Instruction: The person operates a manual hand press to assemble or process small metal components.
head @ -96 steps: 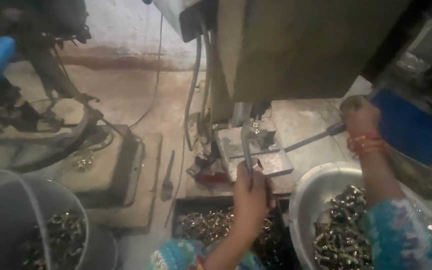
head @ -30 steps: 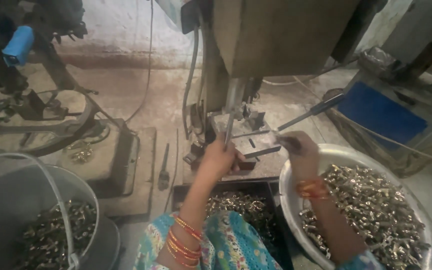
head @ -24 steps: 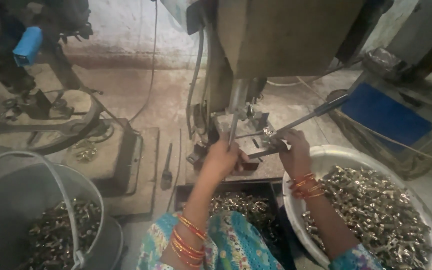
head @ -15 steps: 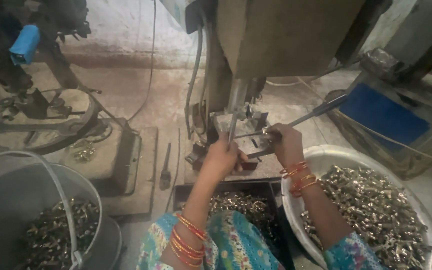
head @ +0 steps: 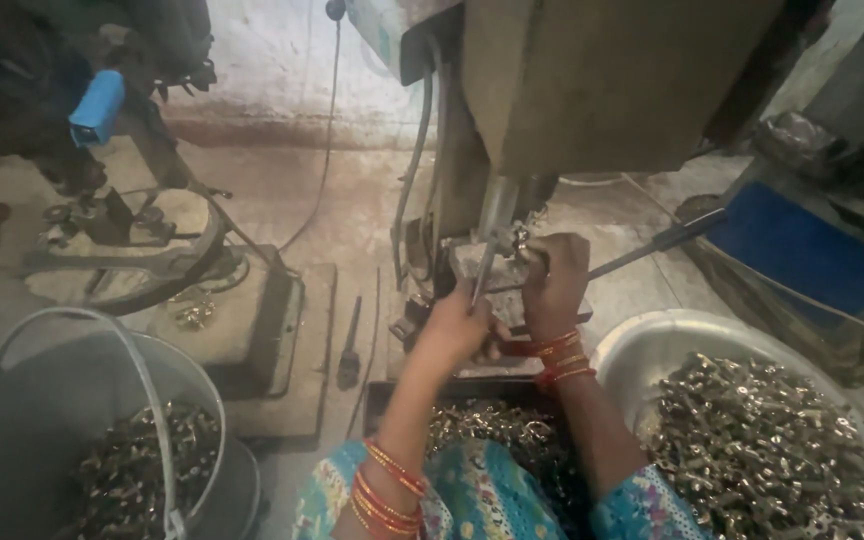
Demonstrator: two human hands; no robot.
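Note:
My left hand point(head: 452, 325) grips a thin metal rod point(head: 484, 268) that points up into the fixture point(head: 472, 262) under the big machine head point(head: 602, 80). Just to its right, my right hand point(head: 555, 282) rests on the fixture with its fingers curled round a small shiny metal part point(head: 522, 240). The two hands almost touch. A dark lever handle point(head: 664, 240) sticks out to the right behind my right hand. Both wrists wear red and gold bangles. The spot where the part sits is hidden by my fingers.
A wide metal bowl point(head: 642, 345) of small metal parts stands at the right. A grey bucket point(head: 42, 400) with more parts stands at the lower left. A dark tray point(head: 492, 425) of parts lies below the fixture. A blue box point(head: 802, 250) and another machine point(head: 132, 220) flank the spot.
My right hand has moved left and up from beside the bowl onto the fixture. My left hand has stayed at the fixture with the rod.

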